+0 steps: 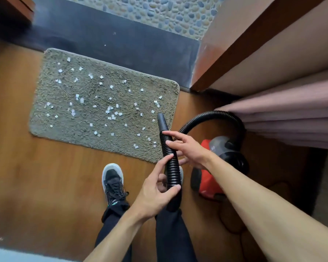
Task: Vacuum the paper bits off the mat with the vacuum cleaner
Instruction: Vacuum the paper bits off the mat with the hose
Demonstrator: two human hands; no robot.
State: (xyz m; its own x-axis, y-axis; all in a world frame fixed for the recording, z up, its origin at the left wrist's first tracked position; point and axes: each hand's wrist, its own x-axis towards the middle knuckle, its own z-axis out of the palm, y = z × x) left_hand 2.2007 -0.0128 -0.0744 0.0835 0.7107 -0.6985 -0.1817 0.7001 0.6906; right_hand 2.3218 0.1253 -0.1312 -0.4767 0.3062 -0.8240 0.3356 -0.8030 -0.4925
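The grey-green mat (102,103) lies on the wooden floor (17,148), and its far edge is near a dark threshold strip (121,42). Many small white paper bits (110,112) are spread over the mat, most of them in its middle and near part. The black ribbed hose (170,163) is held over the near right corner of the mat, and its smooth black nozzle (162,121) points over the right edge of the mat. I cannot tell if the nozzle touches the pile. The left hand (155,193) grips the lower part of the hose, with thumb and fingers closed around it. The right hand (186,148) holds the hose higher, just behind the nozzle, with its fingers curled loosely on it. The hose makes a loop to the right of the mat and goes to the red and grey vacuum cleaner (214,167), which stands on the floor just beside the mat's near right corner. One black shoe (113,182) stands just in front of the mat's near edge.
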